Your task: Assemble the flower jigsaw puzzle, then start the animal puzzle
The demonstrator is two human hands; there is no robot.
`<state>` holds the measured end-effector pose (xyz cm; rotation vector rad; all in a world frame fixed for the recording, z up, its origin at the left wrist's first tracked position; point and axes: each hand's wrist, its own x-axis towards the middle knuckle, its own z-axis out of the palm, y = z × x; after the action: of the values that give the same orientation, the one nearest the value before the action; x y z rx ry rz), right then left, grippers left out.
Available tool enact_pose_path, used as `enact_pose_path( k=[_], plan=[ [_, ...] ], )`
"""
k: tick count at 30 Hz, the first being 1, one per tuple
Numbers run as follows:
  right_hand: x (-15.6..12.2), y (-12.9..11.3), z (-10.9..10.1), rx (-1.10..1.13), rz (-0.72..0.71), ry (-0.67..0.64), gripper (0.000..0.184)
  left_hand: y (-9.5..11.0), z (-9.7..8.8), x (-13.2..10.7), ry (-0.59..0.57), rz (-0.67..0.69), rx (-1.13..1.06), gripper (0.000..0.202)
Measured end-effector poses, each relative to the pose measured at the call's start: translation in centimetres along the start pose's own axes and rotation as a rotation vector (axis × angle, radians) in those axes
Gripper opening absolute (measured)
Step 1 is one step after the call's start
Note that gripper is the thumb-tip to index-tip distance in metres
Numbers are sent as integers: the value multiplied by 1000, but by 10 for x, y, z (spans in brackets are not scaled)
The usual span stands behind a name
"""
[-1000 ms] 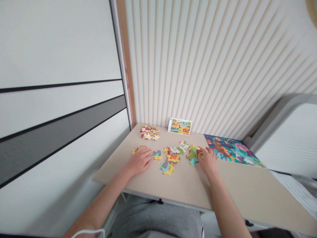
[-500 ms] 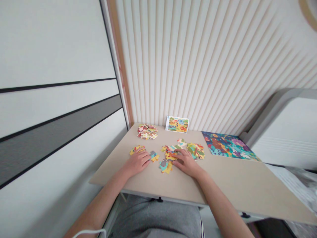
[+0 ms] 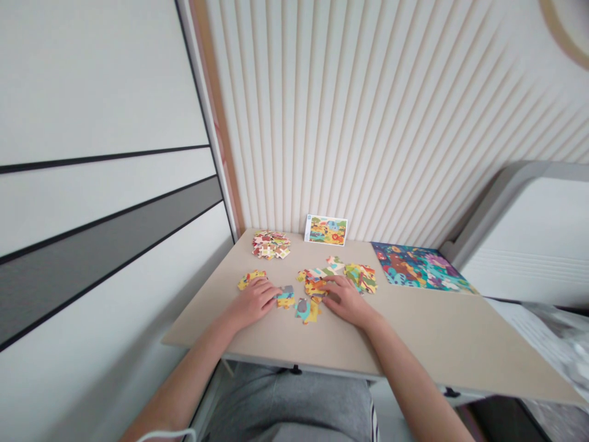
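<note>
My left hand (image 3: 254,302) lies low over the table, its fingertips pinching the left edge of a grey, blue and yellow puzzle piece (image 3: 286,298). Behind that hand lies a small group of yellow puzzle pieces (image 3: 251,278), partly covered. My right hand (image 3: 348,301) has its fingers apart and rests against the right side of some orange and yellow joined pieces (image 3: 315,288). Just below these sits a turquoise and yellow pair of pieces (image 3: 307,310) with a grey animal on it. Beyond the right fingers is a pile of green and yellow pieces (image 3: 361,278).
A picture card (image 3: 326,230) leans against the ribbed wall (image 3: 294,110). At the back left of the table (image 3: 414,331) is a heap of red and white pieces (image 3: 270,244). A dark, colourful finished puzzle (image 3: 423,267) lies on the right.
The grey, blue and yellow piece at my left fingertips has turned to lie straighter and sits slightly nearer me. My right hand has hardly moved. The whole view has shifted slightly.
</note>
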<state>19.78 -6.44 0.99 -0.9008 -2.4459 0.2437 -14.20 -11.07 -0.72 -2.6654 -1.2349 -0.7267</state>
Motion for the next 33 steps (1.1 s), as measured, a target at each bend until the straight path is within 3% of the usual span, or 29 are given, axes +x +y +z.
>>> enact_pose_path(
  k=[10,20,25,29,33],
  plan=[
    [7,-26,5,22,-260,-137,41,-3,4,-4,23,-2,14,31],
    [11,-40,5,121,-309,-186,41,1,1,-4,56,2,-18,43],
    [10,-38,12,66,-258,-124,40,-1,2,-7,168,-77,-258,38],
    [12,-39,15,56,-242,-112,40,-7,6,-10,279,-225,-558,31],
    [16,-40,18,67,-278,-99,48,-3,10,-7,160,-348,-845,32]
  ],
)
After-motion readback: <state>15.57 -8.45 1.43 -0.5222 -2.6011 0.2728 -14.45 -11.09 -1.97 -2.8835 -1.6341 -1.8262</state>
